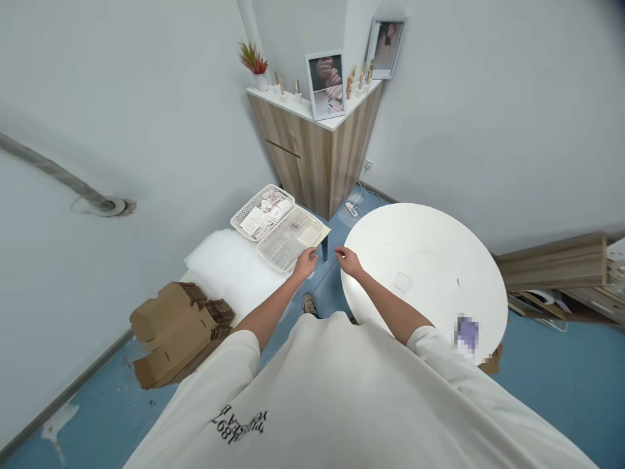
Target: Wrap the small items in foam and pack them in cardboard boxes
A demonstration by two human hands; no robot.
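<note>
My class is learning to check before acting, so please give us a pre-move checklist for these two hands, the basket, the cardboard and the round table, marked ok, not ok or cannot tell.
1. Left hand free: ok, nothing seen in it.
2. Right hand free: ok, nothing seen in it.
3. White basket open, packets showing: ok.
4. Cardboard folded up into boxes: not ok, it lies flat.
5. Round table bare: not ok, a clear square piece lies on it.
6. Purple item identified: cannot tell, it is pixelated.

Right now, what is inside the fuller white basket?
The fuller white basket holds a loose heap of small white cards or packets, some with reddish marks. Whatever lies beneath them is covered.
</note>
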